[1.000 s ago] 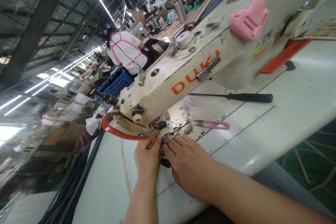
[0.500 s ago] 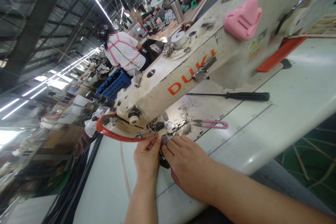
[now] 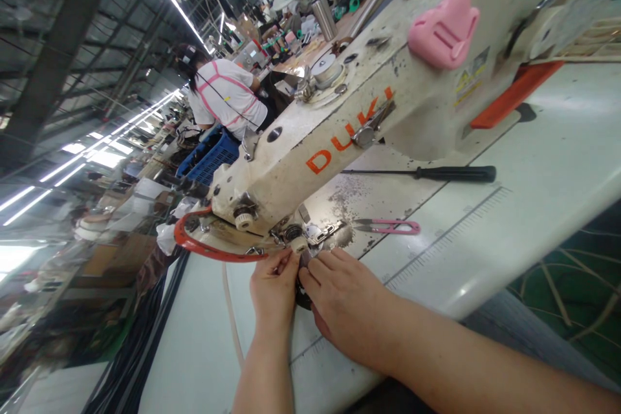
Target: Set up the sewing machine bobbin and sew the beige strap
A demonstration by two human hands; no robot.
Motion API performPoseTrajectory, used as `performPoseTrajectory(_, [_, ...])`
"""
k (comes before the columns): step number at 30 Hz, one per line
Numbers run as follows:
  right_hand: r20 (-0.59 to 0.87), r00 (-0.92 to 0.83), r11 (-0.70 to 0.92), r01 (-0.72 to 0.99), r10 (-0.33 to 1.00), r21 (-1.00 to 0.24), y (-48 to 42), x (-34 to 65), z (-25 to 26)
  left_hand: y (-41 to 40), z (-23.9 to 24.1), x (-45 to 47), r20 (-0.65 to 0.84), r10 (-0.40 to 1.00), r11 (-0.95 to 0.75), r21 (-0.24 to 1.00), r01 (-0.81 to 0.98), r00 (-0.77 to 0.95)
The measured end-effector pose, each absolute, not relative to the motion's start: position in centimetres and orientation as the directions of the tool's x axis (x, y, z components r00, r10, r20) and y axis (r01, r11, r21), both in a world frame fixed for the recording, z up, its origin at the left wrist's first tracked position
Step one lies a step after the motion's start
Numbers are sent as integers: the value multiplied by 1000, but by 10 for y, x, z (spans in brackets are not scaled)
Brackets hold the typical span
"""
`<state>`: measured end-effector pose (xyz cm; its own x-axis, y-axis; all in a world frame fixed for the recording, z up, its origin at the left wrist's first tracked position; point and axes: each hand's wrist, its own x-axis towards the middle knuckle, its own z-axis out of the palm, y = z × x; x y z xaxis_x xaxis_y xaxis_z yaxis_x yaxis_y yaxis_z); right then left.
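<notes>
Both hands barely shifted, left hand (image 3: 274, 288) and right hand (image 3: 347, 301) grips pinching small dark piece (image 3: 304, 297) under sewing machine (image 3: 339, 136) needle, white counter (image 3: 485, 239).

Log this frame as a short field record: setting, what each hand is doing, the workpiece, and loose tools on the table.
setting: factory floor, white sewing machine on a pale table
left hand: fingertips pinched at the needle area, beside a red strip
right hand: flat on the table, fingers pressing a small dark piece under the machine head
workpiece detail: mostly hidden by the hands
tools: pink thread snips, black-handled screwdriver, both untouched
on machine: pink holder
others: a person seated at a further station
</notes>
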<state>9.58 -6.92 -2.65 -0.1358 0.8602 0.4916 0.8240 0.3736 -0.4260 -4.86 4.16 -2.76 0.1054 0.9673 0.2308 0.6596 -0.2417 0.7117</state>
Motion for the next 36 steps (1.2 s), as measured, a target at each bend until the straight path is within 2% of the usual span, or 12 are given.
performPoseTrajectory(9, [484,-150,381,821,862,-425,-70,100,-25,40,-27,-50,214,976,-201,793,575,46])
performPoseTrajectory(36, [464,-156,374,823,872,-426,-71,99,-23,42,-32,-54,227,971,-222,771,597,67])
